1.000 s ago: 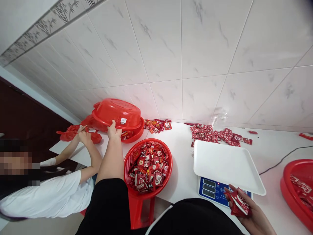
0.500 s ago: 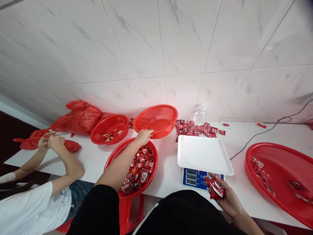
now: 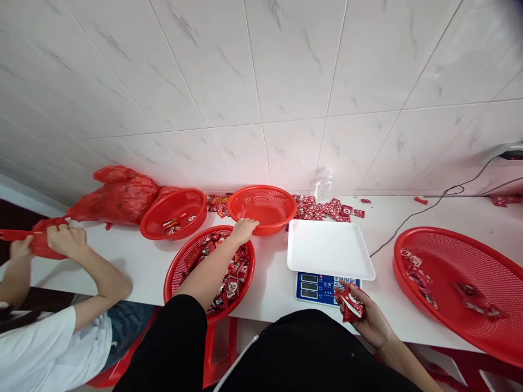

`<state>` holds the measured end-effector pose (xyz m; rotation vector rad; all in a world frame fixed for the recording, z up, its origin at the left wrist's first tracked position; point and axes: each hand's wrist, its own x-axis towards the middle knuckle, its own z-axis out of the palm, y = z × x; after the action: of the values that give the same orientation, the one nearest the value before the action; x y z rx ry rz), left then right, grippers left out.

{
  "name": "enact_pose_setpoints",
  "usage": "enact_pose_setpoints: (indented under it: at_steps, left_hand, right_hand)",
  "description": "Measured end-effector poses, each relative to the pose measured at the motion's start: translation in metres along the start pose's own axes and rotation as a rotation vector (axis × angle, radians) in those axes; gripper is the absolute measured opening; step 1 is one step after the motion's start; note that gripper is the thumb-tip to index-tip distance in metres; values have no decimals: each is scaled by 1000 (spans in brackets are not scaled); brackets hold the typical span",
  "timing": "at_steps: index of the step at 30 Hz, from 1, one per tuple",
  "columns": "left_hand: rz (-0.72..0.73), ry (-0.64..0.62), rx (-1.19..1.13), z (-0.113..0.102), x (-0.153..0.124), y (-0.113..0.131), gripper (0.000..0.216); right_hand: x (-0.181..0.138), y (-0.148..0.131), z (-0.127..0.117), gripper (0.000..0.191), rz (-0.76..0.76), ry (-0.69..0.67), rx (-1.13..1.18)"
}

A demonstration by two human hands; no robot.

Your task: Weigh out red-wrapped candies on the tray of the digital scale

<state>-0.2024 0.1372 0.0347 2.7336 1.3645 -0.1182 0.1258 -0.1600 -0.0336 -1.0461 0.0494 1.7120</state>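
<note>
My left hand point(image 3: 244, 231) is closed over the near rim of a red plastic basket point(image 3: 269, 224) at the back of the table. My left forearm crosses above a round red basket point(image 3: 168, 283) filled with red-wrapped candies point(image 3: 232, 287). At the right, my right hand point(image 3: 370, 318) cups red candy packets point(image 3: 352, 306), fingers curled around them. That hand is just in front of the blue keypad of a digital scale point(image 3: 316, 287). The scale's white tray point(image 3: 330, 250) has nothing on it.
A large red basket point(image 3: 408, 239) with a few packets stands right. Loose packets point(image 3: 327, 209) lie along the wall. A cable point(image 3: 412, 223) runs to the scale. At left are a smaller basket point(image 3: 145, 228), red bags point(image 3: 122, 198) and a co-worker's hands point(image 3: 67, 239) on a bag.
The basket under my left hand has gone from tilted to lying flatter on the table. My view has shifted right. The co-worker's hands have moved left with the red bag.
</note>
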Motion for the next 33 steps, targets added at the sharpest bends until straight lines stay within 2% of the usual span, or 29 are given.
enact_pose_setpoints:
  at_steps: [6,9,11,14,17,20,23,27,30,33]
  left_hand:
    - [-168,-35,101,13,-8,-8,32]
    - [-226,49,92,19,-15,2,47]
    - [-198,126,42,23,-16,22,60]
    - [-120,154,-93,30,-16,69,59]
    - [-56,108,-224,39,-17,113,54]
    - [-54,104,-271,46,-25,129,52]
    - [-173,154,-247,48,-42,111,52]
    - [-471,189,-164,53,-76,63,52]
    - [-696,56,-157,61,-101,41,62]
    - [-765,-70,-170,68,-114,37,73]
  right_hand:
    - [7,-25,8,29,-35,11,31]
    - [19,-44,20,29,-75,36,26]
    - [30,-57,29,26,-101,34,7]
    - [45,-75,39,23,-120,10,-111]
    - [55,-88,40,39,-154,37,-288]
    - [60,-97,34,60,-188,81,-401]
    - [60,-104,24,63,-200,69,-426]
    - [55,-101,16,57,-232,86,-471]
    - [47,-91,11,56,-313,112,-511]
    - [36,-81,3,54,-321,140,-509]
